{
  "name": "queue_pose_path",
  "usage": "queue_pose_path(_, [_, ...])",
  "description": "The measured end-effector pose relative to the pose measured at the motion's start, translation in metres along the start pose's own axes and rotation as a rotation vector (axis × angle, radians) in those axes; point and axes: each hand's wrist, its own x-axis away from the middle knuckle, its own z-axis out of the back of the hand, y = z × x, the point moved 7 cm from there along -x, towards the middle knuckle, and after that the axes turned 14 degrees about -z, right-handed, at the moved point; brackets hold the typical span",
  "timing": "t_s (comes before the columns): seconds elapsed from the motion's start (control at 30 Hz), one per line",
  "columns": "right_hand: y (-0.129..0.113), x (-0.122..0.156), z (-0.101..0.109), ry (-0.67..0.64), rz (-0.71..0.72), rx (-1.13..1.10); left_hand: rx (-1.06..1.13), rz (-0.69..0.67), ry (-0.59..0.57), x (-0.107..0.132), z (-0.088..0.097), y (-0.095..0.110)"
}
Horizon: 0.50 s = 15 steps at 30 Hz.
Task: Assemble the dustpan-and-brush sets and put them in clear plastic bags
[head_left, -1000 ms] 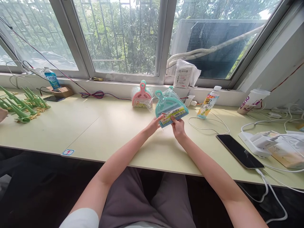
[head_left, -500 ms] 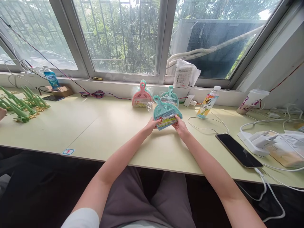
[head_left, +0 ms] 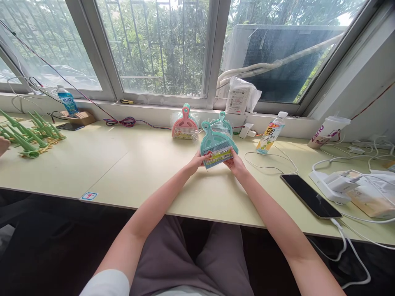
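- Fingers [head_left: 201, 158] of the left hand [head_left: 195, 161] and of the right hand [head_left: 237, 164] pinch the lower edge of the teal dustpan set [head_left: 216, 142], one hand at each lower corner. The set, in a clear wrapper with a paper label, is held tilted just above the table, straight in front of the person. Its handle points away, toward the window.
- Behind everything, the window [head_left: 160, 45] takes the whole upper part of the view, with trees outside.
- Below the sill, the pale green table [head_left: 123, 164] runs across the full width.
- At the far left of the table lies a heap of green plastic pieces [head_left: 27, 135]. Another person's hand [head_left: 2, 144] shows at the picture edge just beside it.
- On the sill, a white parcel bag [head_left: 240, 96] leans against the window frame.
- To the right of the hands, a dark phone [head_left: 310, 196] lies flat near the front edge of the table.
- A pink dustpan set [head_left: 184, 125] stands against the sill, and a second teal dustpan set [head_left: 222, 124] is just behind the held one.
- A drink bottle [head_left: 270, 133] with a yellow label is right of the dustpans; I cannot tell if it stands or leans.
- A small blue sticker [head_left: 89, 196] is at the front edge of the table.
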Motion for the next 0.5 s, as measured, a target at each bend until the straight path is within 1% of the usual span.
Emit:
queue_pose_path(0.13, [-0.001, 0.008, -0.020, -0.203, 0.021, 0.118, 0.003, 0.039, 0.071, -0.003, 0.015, 0.003])
queue_pose_path(0.2, [0.002, 0.012, -0.027, -0.267, 0.036, 0.164, -0.013, 0.063, 0.081, -0.003, 0.021, 0.004])
queue_pose_path(0.3, [0.005, 0.013, -0.025, -0.239, 0.073, 0.154, -0.059, 0.065, 0.023, -0.002, 0.021, 0.008])
queue_pose_path(0.43, [0.003, 0.012, -0.022, -0.202, 0.102, 0.124, -0.076, 0.062, -0.117, 0.004, 0.008, 0.013])
queue_pose_path(0.5, [-0.002, 0.013, -0.021, -0.175, 0.125, 0.102, -0.080, 0.063, -0.149, 0.006, 0.002, 0.015])
